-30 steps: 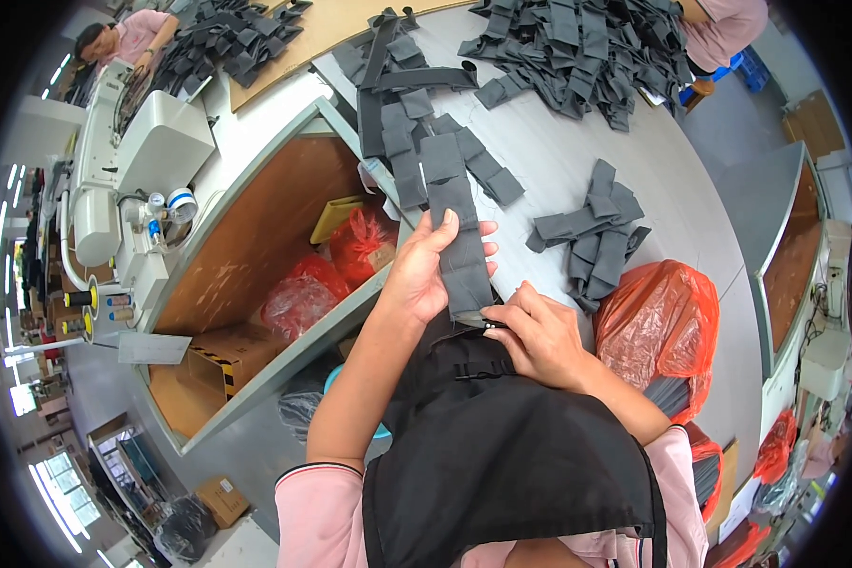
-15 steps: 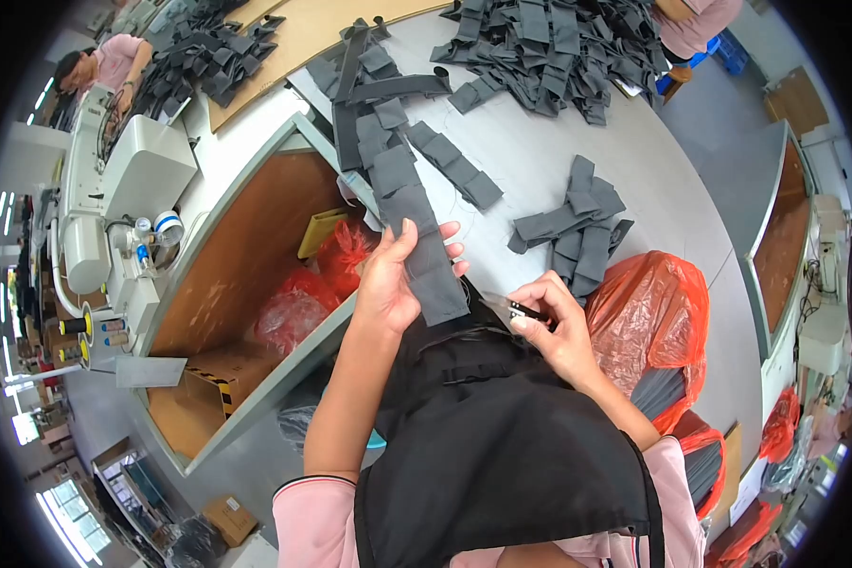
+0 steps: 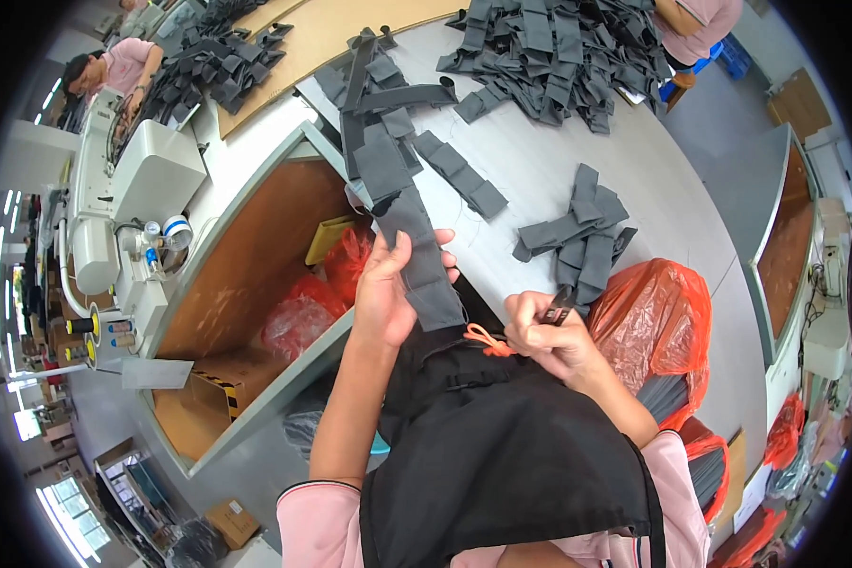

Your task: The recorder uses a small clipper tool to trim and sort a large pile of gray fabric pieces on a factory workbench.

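Observation:
My left hand (image 3: pixel 388 293) is closed on a dark grey fabric strip (image 3: pixel 417 232), its thumb on top and its fingers behind. The strip's lower end hangs just above my black apron (image 3: pixel 511 454); its far end runs up among other grey pieces (image 3: pixel 374 104) on the table. To the right, my right hand (image 3: pixel 554 336) is closed around black thread snips (image 3: pixel 560 305), which stick out past the fingers at the upper right. An orange cord loop (image 3: pixel 488 341) dangles on the left of that hand. Whether the blades are covered by my fingers I cannot tell.
Several grey strips (image 3: pixel 582 227) lie on the pale table (image 3: pixel 672 180), with a large heap (image 3: pixel 549 57) behind. Red plastic bags (image 3: pixel 653 322) stand at the right. An open wooden compartment (image 3: pixel 246 246) and a sewing machine (image 3: pixel 161 166) are at the left. Co-workers sit beyond.
The snips have turned in my right hand, from pointing left toward the strip to sticking out upper right, and the orange cord now shows. The left hand still holds the strip.

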Tool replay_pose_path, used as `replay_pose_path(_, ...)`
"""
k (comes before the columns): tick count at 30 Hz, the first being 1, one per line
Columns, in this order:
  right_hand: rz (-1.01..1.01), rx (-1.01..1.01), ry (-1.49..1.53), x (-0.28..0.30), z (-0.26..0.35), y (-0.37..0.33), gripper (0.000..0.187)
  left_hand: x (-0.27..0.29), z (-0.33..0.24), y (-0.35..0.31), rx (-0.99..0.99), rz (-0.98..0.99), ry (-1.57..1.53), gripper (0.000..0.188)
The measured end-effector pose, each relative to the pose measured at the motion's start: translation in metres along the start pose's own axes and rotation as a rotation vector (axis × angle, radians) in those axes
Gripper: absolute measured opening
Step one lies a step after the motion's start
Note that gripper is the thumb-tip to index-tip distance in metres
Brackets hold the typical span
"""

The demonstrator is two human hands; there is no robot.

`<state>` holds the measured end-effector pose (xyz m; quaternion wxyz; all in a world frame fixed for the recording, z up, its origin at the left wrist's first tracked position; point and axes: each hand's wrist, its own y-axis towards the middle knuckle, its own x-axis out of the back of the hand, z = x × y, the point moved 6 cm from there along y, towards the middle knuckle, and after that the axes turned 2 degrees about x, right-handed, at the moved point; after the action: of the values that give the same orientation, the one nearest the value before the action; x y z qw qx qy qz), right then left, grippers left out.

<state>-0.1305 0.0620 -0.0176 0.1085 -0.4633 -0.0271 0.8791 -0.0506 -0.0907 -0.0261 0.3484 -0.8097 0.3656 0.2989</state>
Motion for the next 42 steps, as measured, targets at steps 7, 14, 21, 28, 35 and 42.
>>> replay_pose_path(7,-0.318,0.370,-1.042,-0.022,0.028,0.002,0.020,-0.009,0.009,0.000,0.030,-0.019,0.102,0.033)
replay_pose_path(14,0.118,0.406,-1.551,-0.040,-0.006,0.014,0.016,-0.007,0.009,0.011,0.045,-0.131,0.062,0.031)
replay_pose_path(21,0.152,0.465,-1.655,-0.038,-0.010,0.003,0.028,-0.012,0.005,0.008,-0.062,-0.171,0.244,0.029)
replay_pose_path(28,-0.362,0.591,-1.537,-0.016,0.038,-0.004,0.029,-0.017,0.002,0.001,-0.021,-0.147,0.202,0.031)
replay_pose_path(35,-0.258,0.553,-1.451,-0.016,0.032,0.000,0.030,-0.011,0.008,-0.001,0.057,-0.136,0.133,0.031)
replay_pose_path(42,-0.197,0.613,-1.359,-0.015,0.025,0.001,0.030,-0.013,0.019,-0.001,0.181,-0.090,0.013,0.029)
